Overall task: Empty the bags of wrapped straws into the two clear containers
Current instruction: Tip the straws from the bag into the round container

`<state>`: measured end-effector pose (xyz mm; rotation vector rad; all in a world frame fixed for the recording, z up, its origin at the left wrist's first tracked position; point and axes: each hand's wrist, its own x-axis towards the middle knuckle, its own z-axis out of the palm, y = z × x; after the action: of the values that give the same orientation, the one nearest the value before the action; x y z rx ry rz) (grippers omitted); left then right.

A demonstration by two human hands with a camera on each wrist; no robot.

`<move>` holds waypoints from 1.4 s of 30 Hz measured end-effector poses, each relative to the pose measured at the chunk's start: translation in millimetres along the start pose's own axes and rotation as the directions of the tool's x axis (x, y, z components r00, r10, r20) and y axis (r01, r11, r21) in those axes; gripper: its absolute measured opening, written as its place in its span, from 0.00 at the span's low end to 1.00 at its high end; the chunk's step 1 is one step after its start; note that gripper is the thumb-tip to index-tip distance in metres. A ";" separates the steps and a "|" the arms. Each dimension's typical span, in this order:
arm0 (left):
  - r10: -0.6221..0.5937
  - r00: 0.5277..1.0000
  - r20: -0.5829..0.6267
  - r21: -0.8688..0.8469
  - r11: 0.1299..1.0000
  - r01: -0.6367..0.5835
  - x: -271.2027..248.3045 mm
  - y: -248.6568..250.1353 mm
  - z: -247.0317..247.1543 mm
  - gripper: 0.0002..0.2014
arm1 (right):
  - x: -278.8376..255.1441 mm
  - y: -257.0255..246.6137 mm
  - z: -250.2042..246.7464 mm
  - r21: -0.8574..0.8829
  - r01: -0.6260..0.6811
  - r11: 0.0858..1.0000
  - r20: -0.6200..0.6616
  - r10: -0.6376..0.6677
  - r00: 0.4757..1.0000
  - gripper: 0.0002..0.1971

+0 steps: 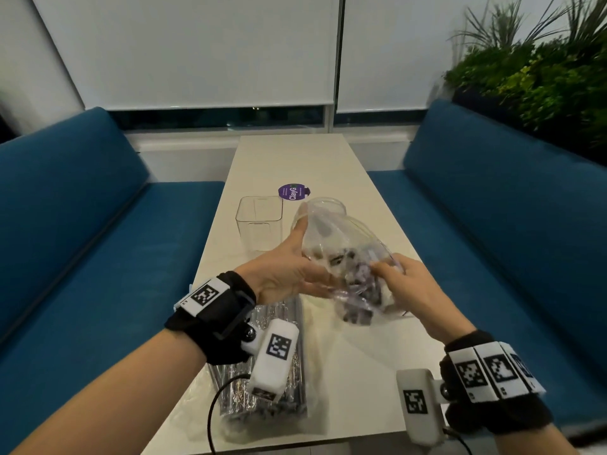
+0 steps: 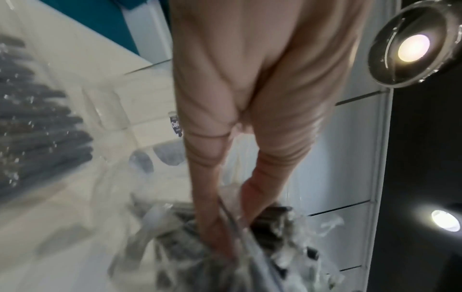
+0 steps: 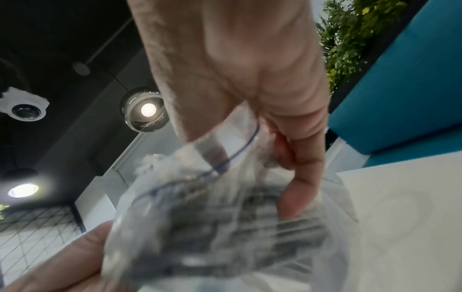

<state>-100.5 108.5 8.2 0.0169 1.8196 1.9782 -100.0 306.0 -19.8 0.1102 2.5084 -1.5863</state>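
I hold a clear zip bag (image 1: 345,254) of dark wrapped straws above the middle of the table, its mouth toward me. My left hand (image 1: 289,274) grips its left side, thumb up along the plastic, fingers (image 2: 220,221) at the zip edge. My right hand (image 1: 404,284) pinches the bag's (image 3: 225,217) right edge by the blue zip line. A square clear container (image 1: 259,224) stands empty behind my left hand. A round clear container (image 1: 328,205) stands behind the bag, partly hidden. A second full bag of straws (image 1: 297,389) lies on the table under my left wrist.
The white table (image 1: 295,159) is long and narrow, with a purple round sticker (image 1: 290,192) beyond the containers. Blue benches run along the left (image 1: 82,208) and right (image 1: 492,208). Plants (image 1: 542,77) stand at the back right.
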 end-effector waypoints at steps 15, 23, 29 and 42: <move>0.091 0.995 -0.040 -0.458 0.884 -0.099 -2.9 -12.9 1.1 0.53 | -30.2 12.3 8.4 0.447 -0.266 0.854 0.352 0.105 0.930 0.17; -0.013 0.994 -0.108 -0.103 0.995 0.002 3.0 -33.4 -16.6 0.58 | -26.1 6.7 7.6 0.704 -0.233 0.671 0.284 0.035 0.958 0.29; -0.217 0.976 0.015 -0.030 0.976 0.218 -5.4 -29.0 2.6 0.56 | -21.8 12.3 21.1 0.812 -0.215 0.543 0.160 0.147 0.976 0.22; 0.050 0.969 -0.243 0.053 0.998 -0.038 1.6 -52.1 11.7 0.68 | -29.5 7.5 19.0 0.651 -0.088 0.754 0.046 0.077 0.996 0.25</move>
<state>-82.0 121.5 -40.2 -0.1808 2.0352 2.0426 -67.9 292.9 -29.0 0.2879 1.7775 -2.3315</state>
